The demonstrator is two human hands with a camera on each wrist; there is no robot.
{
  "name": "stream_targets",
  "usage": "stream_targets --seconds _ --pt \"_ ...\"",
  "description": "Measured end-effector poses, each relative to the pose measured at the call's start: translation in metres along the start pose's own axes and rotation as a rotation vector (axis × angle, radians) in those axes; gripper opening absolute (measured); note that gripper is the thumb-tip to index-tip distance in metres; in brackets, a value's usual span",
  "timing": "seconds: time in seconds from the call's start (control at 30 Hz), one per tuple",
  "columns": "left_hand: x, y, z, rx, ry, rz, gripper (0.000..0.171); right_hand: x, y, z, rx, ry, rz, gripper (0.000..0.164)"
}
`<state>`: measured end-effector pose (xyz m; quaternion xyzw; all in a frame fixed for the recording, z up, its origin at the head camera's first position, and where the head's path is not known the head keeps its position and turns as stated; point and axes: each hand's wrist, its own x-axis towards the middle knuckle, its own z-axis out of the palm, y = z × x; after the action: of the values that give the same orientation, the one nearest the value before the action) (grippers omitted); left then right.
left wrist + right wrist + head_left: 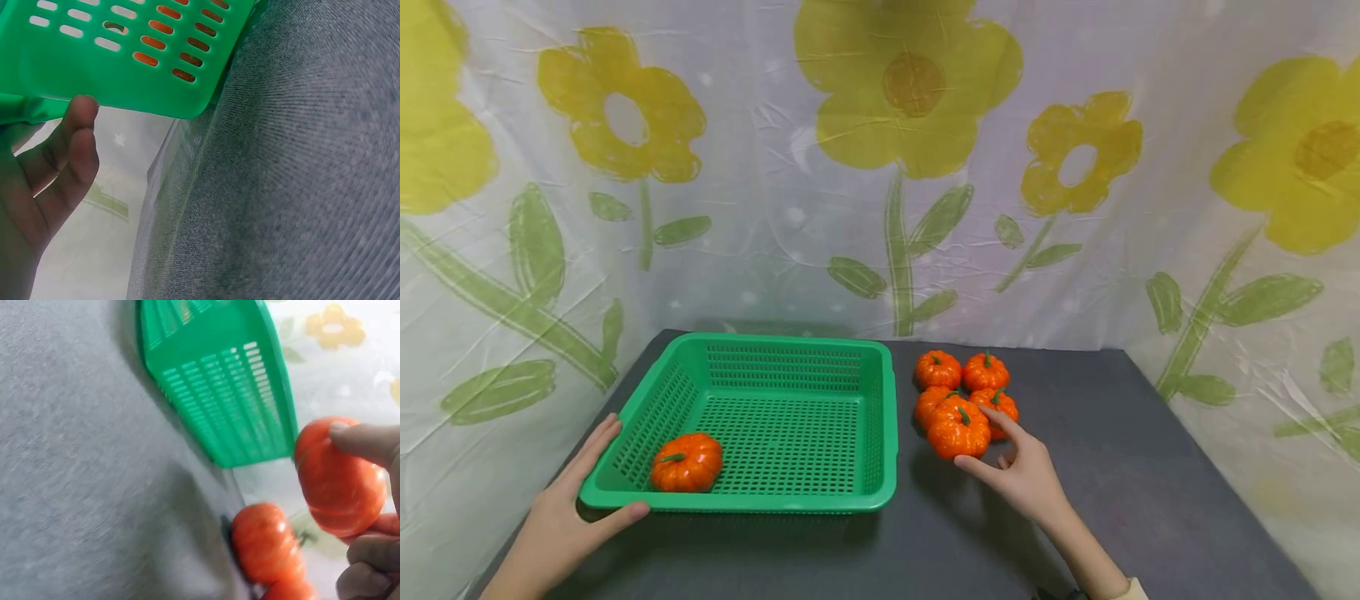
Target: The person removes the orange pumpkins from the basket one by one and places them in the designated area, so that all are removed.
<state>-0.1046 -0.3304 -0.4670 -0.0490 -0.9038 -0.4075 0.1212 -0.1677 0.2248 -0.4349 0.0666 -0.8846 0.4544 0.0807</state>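
A green plastic basket (880,417) with slotted walls stands on the dark tabletop. One small orange pumpkin (687,463) lies in its near left corner. My left hand (559,521) holds that same corner, thumb along the near rim and fingers at the left side; in the left wrist view, bent fingers (82,150) show beside the wall. To the right of the basket, my right hand (1028,479) pinches another small pumpkin (340,481) between thumb and fingers, raised off the table. Several more pumpkins (937,369) sit close together just behind it.
A pale cloth (760,250) printed with yellow flowers hangs behind the table and along both sides. The grey tabletop (1112,467) extends to the right of the pumpkins and in front of the basket.
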Motion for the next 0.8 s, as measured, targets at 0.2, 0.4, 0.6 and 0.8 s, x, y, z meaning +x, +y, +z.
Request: stream_targets --seconds 0.2,0.4,0.6,0.8 --pt "0.001 0.001 0.0 0.003 -0.009 -0.005 0.106 -0.01 0.019 0.007 -0.007 0.008 0.002 0.079" --pt "0.002 0.003 0.001 0.009 -0.009 -0.005 0.105 -0.011 0.028 0.012 0.029 -0.015 0.017 0.078" --pt "0.001 0.002 0.001 0.012 0.0 -0.003 0.105 -0.009 0.033 0.019 0.037 -0.053 0.035 0.079" --pt "0.0 0.0 0.0 0.033 0.001 -0.006 0.106 -0.009 0.036 0.026 0.029 -0.078 0.049 0.079"
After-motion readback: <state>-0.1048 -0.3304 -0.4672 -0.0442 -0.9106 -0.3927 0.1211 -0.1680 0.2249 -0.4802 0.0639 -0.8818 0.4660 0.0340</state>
